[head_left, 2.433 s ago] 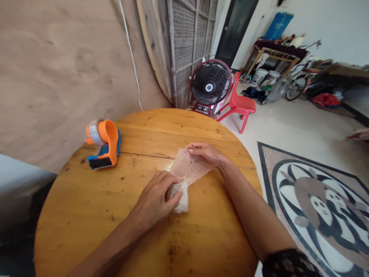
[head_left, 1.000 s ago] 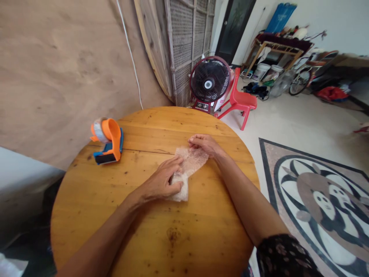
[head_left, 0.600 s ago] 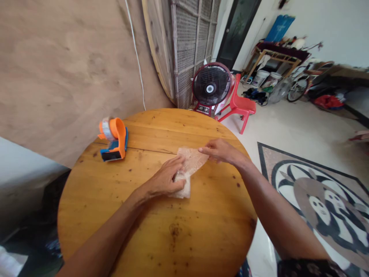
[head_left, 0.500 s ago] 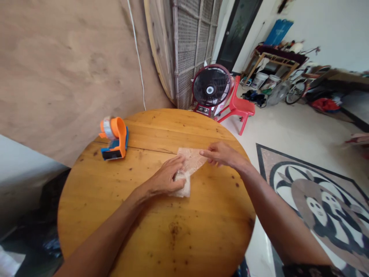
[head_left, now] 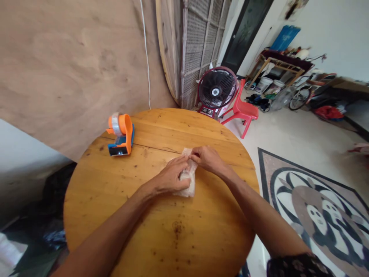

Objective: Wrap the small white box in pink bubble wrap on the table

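A small bundle of clear bubble wrap [head_left: 188, 181] lies near the middle of the round wooden table [head_left: 150, 215]. My left hand [head_left: 171, 177] rests on the bundle with fingers curled over it, pressing it down. My right hand [head_left: 206, 158] pinches the loose far flap of the wrap between thumb and fingers and holds it folded over the bundle. What is inside the wrap is hidden.
An orange and blue tape dispenser [head_left: 121, 134] stands at the table's far left edge. Beyond the table are a plywood board, a wicker screen, a red floor fan [head_left: 216, 91] and a red plastic chair [head_left: 242, 111]. A patterned floor lies to the right.
My right hand has folded the spread-out flap of bubble wrap back over the bundle, toward my left hand. The left hand kept pressing the bundle. The view shifted slightly.
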The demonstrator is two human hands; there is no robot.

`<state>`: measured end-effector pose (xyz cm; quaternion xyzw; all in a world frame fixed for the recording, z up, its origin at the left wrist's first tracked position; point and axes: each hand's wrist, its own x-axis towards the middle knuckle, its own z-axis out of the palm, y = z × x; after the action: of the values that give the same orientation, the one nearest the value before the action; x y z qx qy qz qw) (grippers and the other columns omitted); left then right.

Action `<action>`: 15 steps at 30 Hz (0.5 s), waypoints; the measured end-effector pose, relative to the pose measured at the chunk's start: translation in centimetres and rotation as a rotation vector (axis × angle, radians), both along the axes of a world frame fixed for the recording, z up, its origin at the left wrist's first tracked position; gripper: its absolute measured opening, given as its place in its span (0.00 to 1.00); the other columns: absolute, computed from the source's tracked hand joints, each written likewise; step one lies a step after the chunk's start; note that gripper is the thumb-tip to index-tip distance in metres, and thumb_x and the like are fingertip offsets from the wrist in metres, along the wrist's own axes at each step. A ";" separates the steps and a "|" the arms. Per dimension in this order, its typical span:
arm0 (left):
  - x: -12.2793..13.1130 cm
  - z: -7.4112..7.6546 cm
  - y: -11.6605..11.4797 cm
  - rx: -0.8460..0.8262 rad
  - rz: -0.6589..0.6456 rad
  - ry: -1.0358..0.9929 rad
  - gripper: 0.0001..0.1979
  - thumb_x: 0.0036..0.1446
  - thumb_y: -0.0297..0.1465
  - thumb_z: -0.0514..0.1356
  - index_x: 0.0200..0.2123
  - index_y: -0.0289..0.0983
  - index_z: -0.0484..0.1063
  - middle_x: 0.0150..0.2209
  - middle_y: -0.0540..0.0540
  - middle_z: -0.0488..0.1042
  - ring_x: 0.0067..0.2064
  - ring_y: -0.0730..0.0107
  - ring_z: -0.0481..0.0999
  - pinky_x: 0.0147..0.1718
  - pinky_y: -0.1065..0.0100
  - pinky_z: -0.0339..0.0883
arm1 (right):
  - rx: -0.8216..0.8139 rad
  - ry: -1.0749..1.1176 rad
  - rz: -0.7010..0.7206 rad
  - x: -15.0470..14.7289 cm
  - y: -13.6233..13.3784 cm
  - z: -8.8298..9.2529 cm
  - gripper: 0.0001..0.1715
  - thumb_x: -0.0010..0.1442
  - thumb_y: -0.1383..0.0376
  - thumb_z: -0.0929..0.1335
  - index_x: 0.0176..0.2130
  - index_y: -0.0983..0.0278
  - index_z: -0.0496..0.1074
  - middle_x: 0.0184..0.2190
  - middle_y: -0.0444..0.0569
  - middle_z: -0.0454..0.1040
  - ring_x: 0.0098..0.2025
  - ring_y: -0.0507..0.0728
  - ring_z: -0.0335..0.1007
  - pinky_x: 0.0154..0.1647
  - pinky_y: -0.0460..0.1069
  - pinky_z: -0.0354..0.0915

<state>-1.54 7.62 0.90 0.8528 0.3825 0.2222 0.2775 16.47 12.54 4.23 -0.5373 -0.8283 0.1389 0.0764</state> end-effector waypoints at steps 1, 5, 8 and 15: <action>0.0 0.1 0.0 -0.002 0.003 0.007 0.06 0.47 0.31 0.55 0.31 0.37 0.66 0.46 0.39 0.72 0.54 0.51 0.67 0.56 0.53 0.60 | 0.025 -0.006 -0.025 -0.2 0.3 -0.3 0.12 0.57 0.64 0.65 0.31 0.64 0.78 0.25 0.49 0.76 0.27 0.53 0.65 0.26 0.47 0.48; 0.0 0.2 0.0 -0.011 0.016 0.031 0.06 0.46 0.31 0.56 0.31 0.37 0.65 0.45 0.39 0.70 0.52 0.52 0.67 0.55 0.54 0.60 | 0.053 0.122 -0.129 -0.5 1.7 -1.8 0.12 0.57 0.65 0.65 0.27 0.66 0.75 0.24 0.48 0.75 0.25 0.51 0.64 0.26 0.46 0.50; 0.0 0.0 0.0 -0.027 0.018 0.024 0.07 0.46 0.33 0.57 0.30 0.37 0.64 0.45 0.39 0.69 0.52 0.52 0.66 0.55 0.55 0.60 | -0.080 0.313 -0.177 -0.6 2.5 -3.0 0.15 0.58 0.65 0.64 0.22 0.66 0.69 0.16 0.44 0.69 0.20 0.50 0.62 0.23 0.44 0.52; -0.2 -0.7 -0.2 -0.088 0.064 -0.064 0.13 0.46 0.33 0.58 0.36 0.37 0.64 0.46 0.42 0.68 0.50 0.56 0.68 0.51 0.57 0.62 | -0.298 0.554 -0.231 -0.7 2.7 -4.4 0.18 0.59 0.62 0.63 0.20 0.64 0.65 0.13 0.43 0.68 0.16 0.51 0.65 0.18 0.43 0.56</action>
<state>-1.76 7.46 0.22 0.8197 0.4097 0.2410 0.3197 15.77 15.20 -0.13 -0.5748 -0.6804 0.3895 0.2345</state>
